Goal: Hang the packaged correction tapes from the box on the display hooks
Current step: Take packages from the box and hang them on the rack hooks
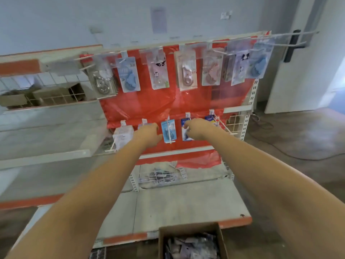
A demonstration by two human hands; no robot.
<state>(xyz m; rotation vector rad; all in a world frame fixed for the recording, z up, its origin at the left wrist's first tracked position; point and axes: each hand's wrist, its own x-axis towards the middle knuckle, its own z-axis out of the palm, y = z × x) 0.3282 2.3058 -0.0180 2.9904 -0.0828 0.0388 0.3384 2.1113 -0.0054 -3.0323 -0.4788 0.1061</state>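
1. Closest to the camera sits the box (192, 242), open-topped, at the bottom edge of view, full of loose packs (192, 246); it rests below the front lip of the bottom shelf (168, 208).
2. Both arms reach up and away from the box to the lower hooks on the red panel (141, 107).
3. Right hand (197, 128) has its fingers curled on a blue pack (185, 134), which hangs upright, long axis vertical, at the fourth hook (188, 114) from the left. Whether the pack's hole is fully over the wire I cannot tell; blur hides it.
4. Left hand (148, 132) is at the second hook (144, 121). Its fingers are bent, but whether they hold anything I cannot tell, as the back of the hand covers them.
5. Between the hands hangs a light-blue pack (169, 130) on the third hook; it lies just right of the left hand and just left of the right hand.
6. Judgement: the right hand is seating its pack, so the coming move is a push along the wire, straight back toward the panel.
7. White packs (122, 134) fill the far-left lower hook; the upper row (168, 71) is already stocked.
8. Room: pale wall, a door (295, 58) at right, a cable on the floor (298, 143).
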